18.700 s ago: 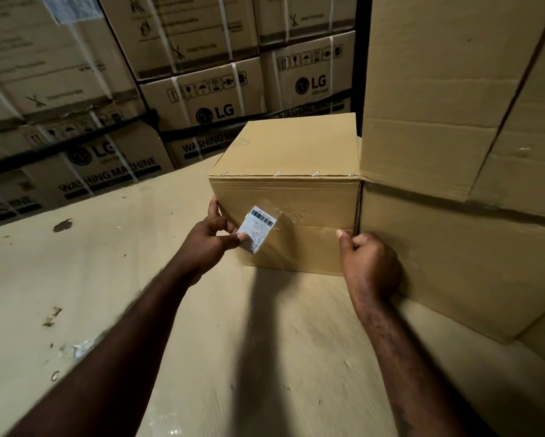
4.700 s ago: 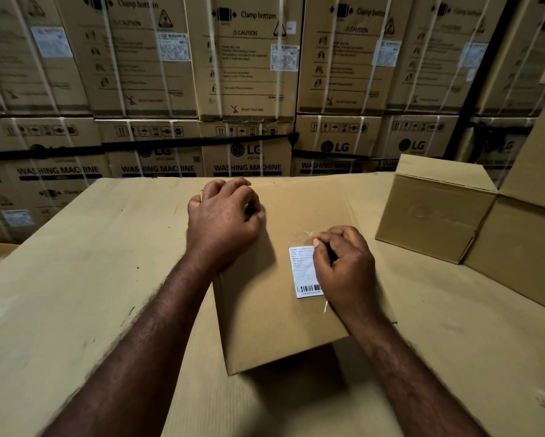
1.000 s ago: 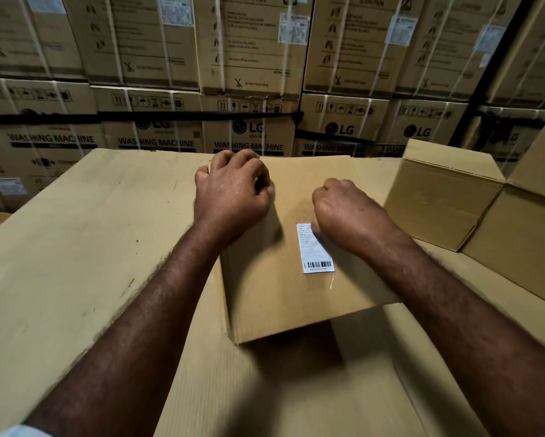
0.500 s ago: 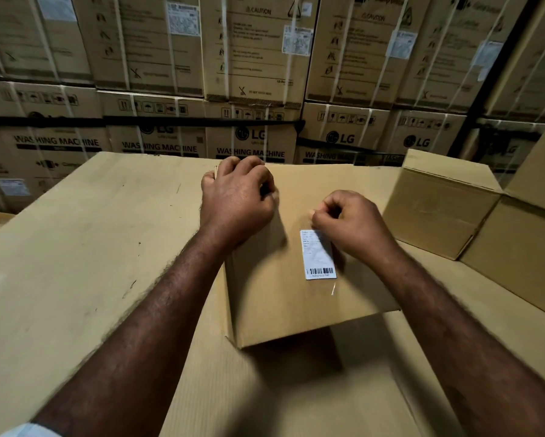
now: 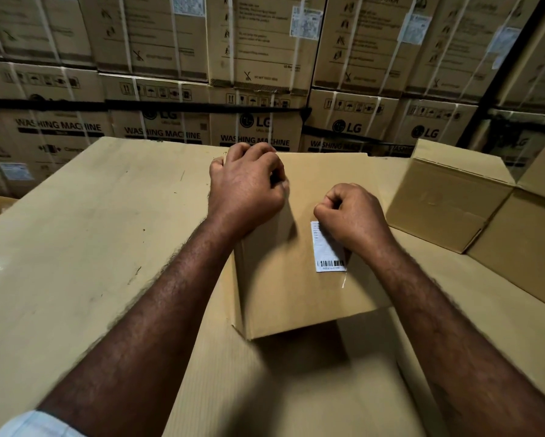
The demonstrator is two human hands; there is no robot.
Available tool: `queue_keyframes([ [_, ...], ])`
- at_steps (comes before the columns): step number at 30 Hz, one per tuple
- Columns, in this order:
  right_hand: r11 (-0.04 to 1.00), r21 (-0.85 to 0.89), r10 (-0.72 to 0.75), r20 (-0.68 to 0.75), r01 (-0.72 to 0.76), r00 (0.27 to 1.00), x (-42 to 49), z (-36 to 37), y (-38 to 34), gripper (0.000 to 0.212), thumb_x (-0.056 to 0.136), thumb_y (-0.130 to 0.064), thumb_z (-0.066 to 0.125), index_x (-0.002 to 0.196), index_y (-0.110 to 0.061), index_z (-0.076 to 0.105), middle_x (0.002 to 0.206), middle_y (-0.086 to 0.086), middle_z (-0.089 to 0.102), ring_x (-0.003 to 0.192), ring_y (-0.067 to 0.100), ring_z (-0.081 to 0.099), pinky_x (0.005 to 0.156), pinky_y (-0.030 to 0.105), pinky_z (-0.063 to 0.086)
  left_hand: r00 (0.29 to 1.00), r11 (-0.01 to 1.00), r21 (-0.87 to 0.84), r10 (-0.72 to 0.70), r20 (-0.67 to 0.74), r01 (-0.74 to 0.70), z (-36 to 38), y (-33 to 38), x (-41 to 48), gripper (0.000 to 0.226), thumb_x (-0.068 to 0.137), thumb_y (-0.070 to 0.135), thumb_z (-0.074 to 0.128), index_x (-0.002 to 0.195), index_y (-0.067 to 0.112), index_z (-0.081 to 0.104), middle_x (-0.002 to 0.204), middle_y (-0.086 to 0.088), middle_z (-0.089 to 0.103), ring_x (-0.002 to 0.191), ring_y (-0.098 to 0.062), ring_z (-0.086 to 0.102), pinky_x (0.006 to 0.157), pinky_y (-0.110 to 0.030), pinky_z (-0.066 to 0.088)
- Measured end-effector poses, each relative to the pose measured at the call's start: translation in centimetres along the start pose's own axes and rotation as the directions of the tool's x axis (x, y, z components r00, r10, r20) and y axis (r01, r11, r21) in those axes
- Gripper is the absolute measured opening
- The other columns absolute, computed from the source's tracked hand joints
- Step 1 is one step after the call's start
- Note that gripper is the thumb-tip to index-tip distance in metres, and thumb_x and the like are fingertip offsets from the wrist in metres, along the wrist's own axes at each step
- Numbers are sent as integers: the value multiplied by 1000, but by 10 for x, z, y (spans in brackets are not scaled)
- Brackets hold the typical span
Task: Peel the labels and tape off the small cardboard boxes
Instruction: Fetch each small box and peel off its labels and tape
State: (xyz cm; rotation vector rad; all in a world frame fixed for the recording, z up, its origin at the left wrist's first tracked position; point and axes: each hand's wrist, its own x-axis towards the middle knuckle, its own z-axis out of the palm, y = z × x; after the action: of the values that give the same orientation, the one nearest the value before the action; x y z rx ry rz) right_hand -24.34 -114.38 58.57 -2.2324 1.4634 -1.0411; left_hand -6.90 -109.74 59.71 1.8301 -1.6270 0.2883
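Observation:
A small cardboard box (image 5: 296, 298) lies in front of me on a big cardboard surface (image 5: 75, 231). A white barcode label (image 5: 328, 257) under clear tape is stuck on its upper face, and a loose strip of tape shows just below the label. My left hand (image 5: 246, 193) holds the box at its far left corner, fingers curled over the edge. My right hand (image 5: 351, 216) is curled at the label's top edge, fingertips and thumb pinching there. What they pinch is hidden by the knuckles.
A second small box (image 5: 444, 200) with no label showing sits to the right, against a larger carton (image 5: 523, 247). Stacked washing machine cartons (image 5: 255, 89) form a wall behind the surface.
My right hand has stayed at the label's top edge, its fingers working there. The left hand keeps its hold on the box. The label is still flat on the box.

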Motion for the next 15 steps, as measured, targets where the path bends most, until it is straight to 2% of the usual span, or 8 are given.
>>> queue_keyframes([
  [4,980,171,82,106,-100,991,6,-4,4,15,83,-22,66,72,-11,63,69,-3,64,62,13,58,53,25,40,1000,1000,1,-4,5,4,0,0,1,24,92,43,57,112,31,63,140,14,50,137,-17,31,108,-48,28],
  [7,985,143,73,131,-92,989,6,-1,5,22,83,-31,72,69,-16,64,76,-4,67,75,15,64,61,30,48,1000,1000,9,-3,11,3,0,0,1,24,92,43,56,113,31,63,142,13,49,139,-18,30,110,-50,28],
  [10,991,106,71,105,-82,992,6,3,3,20,82,-27,70,66,-17,62,78,-4,66,85,20,65,74,39,55,1000,1000,12,-4,13,4,0,0,1,24,93,43,57,113,32,63,143,13,49,140,-18,29,110,-50,27],
  [15,977,155,121,149,-144,981,7,-2,3,12,81,-18,64,72,-12,61,71,1,66,72,20,66,59,32,49,1000,1000,10,7,7,-7,1,-1,1,25,92,43,56,113,31,63,141,14,50,139,-18,31,110,-51,29],
])
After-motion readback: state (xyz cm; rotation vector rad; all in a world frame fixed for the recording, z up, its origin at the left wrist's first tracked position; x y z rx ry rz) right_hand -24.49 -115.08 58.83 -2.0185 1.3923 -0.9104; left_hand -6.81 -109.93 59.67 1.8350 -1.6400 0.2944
